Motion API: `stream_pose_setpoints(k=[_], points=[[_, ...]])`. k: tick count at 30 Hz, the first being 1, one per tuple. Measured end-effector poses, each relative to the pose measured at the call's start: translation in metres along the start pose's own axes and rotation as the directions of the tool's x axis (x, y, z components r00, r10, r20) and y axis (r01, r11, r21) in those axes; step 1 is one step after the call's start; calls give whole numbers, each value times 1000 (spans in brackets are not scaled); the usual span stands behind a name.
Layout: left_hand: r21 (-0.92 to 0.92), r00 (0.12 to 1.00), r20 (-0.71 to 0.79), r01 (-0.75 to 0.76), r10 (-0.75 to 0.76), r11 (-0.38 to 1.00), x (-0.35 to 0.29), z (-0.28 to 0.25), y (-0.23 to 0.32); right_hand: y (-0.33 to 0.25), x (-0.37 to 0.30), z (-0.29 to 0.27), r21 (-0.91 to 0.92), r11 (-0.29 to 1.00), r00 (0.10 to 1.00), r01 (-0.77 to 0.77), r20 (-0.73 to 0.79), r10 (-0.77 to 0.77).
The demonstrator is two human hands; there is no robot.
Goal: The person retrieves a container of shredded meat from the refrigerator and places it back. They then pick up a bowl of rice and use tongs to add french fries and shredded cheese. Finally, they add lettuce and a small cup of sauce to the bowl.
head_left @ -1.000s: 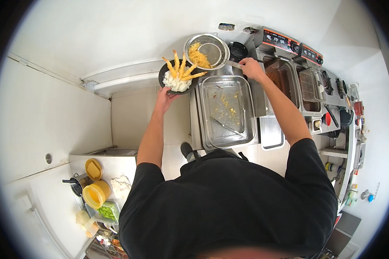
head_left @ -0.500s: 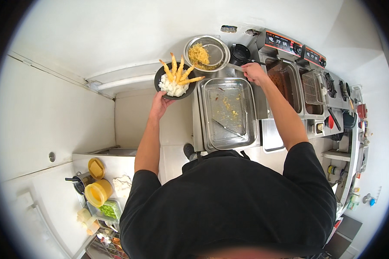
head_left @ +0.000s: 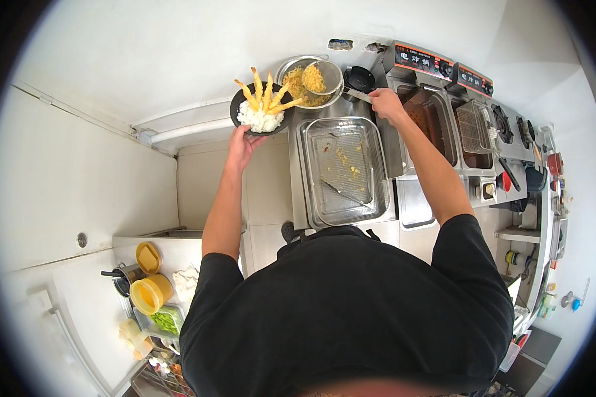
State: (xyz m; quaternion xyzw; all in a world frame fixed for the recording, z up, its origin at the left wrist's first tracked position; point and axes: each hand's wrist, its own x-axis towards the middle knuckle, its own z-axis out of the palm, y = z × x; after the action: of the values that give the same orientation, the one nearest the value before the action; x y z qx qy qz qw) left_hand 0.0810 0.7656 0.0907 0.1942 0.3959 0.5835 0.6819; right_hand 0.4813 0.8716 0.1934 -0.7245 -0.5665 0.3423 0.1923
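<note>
Black round bowl of white rice and golden fried sticks rides on the left hand, held beside the steel mixing bowl. Right hand grips a mesh skimmer, probably carrying crumbs, kept over it so drips land inside.

Fryer label panels — red-black strips, top right.

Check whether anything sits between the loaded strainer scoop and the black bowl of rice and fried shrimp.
Nothing visible does. The strainer scoop, held by the right hand, hangs over the metal bowl of crumbs; the black bowl, held up by the left hand, sits right beside it.
</note>
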Motion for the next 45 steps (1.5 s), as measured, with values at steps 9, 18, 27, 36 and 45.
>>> stream_pose_setpoints(k=[9, 18, 27, 36, 45], points=[[24, 1000, -9, -4, 5, 1000, 14, 27, 6, -40, -26, -68, -149, 945, 952, 289, -54, -300], [11, 998, -58, -37, 38, 999, 29, 90, 5, -97, -67, -71, -459, 735, 820, 499, -26, -572], [-21, 995, -70, -74, 72, 997, 33, 104, -1, -99, -70, -68, -467, 701, 778, 538, -44, -627], [-23, 992, -101, -73, 71, 997, 33, 104, -4, -100, -72, -68, -489, 667, 752, 562, -35, -659], [-25, 997, -80, -2, 0, 1000, 38, 95, -4, -113, -78, -72, -507, 611, 696, 608, -31, -718]])
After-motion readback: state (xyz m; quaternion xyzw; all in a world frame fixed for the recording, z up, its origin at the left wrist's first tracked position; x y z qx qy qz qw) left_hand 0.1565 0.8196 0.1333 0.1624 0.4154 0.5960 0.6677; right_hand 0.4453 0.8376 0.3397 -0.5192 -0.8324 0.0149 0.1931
